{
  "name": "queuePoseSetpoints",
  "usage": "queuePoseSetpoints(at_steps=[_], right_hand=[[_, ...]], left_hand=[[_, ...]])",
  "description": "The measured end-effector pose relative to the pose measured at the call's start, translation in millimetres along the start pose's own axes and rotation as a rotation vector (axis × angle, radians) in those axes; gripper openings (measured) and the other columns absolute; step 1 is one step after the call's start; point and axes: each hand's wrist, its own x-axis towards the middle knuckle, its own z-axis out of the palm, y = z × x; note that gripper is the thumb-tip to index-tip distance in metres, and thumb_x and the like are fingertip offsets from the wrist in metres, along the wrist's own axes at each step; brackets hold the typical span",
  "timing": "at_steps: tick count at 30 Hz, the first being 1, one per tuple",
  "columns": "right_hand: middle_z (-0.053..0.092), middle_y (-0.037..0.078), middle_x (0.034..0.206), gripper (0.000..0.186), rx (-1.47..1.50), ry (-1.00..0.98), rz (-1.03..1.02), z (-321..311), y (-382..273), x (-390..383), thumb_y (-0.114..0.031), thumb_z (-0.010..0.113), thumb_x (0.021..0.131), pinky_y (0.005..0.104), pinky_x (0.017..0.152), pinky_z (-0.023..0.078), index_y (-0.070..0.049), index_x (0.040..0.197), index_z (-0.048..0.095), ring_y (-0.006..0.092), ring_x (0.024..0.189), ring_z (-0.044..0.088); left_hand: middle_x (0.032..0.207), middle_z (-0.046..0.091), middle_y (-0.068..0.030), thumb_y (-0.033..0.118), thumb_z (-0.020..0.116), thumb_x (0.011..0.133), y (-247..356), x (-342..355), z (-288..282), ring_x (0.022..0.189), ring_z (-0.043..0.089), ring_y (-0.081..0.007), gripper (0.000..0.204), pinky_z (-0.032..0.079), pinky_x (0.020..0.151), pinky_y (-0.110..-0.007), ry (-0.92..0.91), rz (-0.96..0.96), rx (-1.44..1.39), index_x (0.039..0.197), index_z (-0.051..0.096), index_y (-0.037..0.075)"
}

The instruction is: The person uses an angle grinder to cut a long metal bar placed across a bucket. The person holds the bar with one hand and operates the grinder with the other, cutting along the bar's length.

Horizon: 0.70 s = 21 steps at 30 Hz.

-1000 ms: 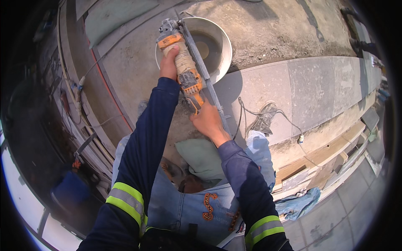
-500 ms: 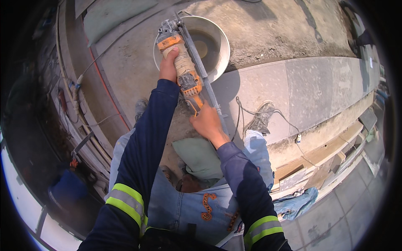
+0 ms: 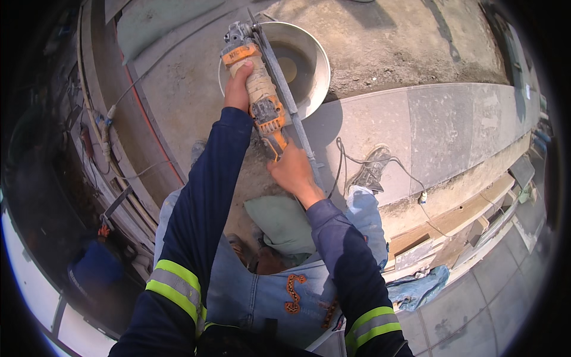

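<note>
An orange and grey angle grinder [image 3: 259, 86], its body wrapped in tan tape, is held in both my hands. My left hand [image 3: 238, 89] wraps the taped body close to the grinder's head, thumb on top. Farther back, my right hand [image 3: 294, 171] is closed round the orange rear handle. Alongside the grinder, on its right, runs a long narrow grey strip [image 3: 291, 108], which crosses a round whitish bucket [image 3: 324, 65] with murky liquid inside. The strip's near end passes beside my right hand. Where the grinder's disc meets the strip is hard to make out.
A green cushion-like sack [image 3: 276, 223] lies between my legs. Grey slabs [image 3: 437, 128] form a ledge at right. A dark cable [image 3: 410, 172] loops past my shoe [image 3: 373, 169]. Boards [image 3: 425, 235] and a blue cloth [image 3: 419, 288] lie lower right. Left are a red hose [image 3: 138, 98] and clutter.
The grinder's head has shifted very slightly left against the bucket, my hands with it. My grip on it looks the same.
</note>
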Motion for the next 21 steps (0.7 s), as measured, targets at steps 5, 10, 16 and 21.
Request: queuePoseSetpoints(at_steps=[5,10,16,21], right_hand=[[0.069,0.036,0.094,0.073,-0.007,-0.012,0.01,-2,-4,3,-0.014,0.073,0.078,0.0499,0.084,0.056,0.018,0.138,0.044,0.0484,0.094,0.069],[0.069,0.036,0.094,0.069,-0.004,0.01,-0.014,-1,-6,9,-0.014,0.072,0.079,0.0503,0.084,0.056,0.017,0.134,0.046,0.0491,0.093,0.069],[0.069,0.036,0.093,0.067,0.003,0.001,-0.016,-5,-13,12,-0.015,0.072,0.079,0.05,0.084,0.056,0.017,0.132,0.048,0.0492,0.093,0.069],[0.069,0.036,0.093,0.066,-0.005,-0.015,0.004,-7,-18,16,-0.016,0.072,0.079,0.0492,0.085,0.056,0.017,0.131,0.049,0.0487,0.093,0.069]], left_hand=[[0.095,0.069,-0.0196,0.046,0.06,0.095,4,2,0,0.078,0.073,-0.0319,0.054,0.063,0.068,-0.042,-0.016,-0.013,0.014,0.122,0.056,0.0],[0.097,0.069,-0.0201,0.046,0.06,0.095,9,5,3,0.081,0.073,-0.0318,0.055,0.063,0.068,-0.042,-0.012,-0.009,0.036,0.123,0.054,-0.001],[0.098,0.069,-0.0204,0.046,0.06,0.095,15,12,-1,0.082,0.073,-0.0323,0.057,0.063,0.069,-0.043,-0.036,-0.018,0.06,0.125,0.054,-0.002],[0.097,0.069,-0.0205,0.046,0.061,0.095,16,19,0,0.081,0.073,-0.0332,0.058,0.062,0.068,-0.044,-0.016,-0.011,0.035,0.126,0.054,-0.002]])
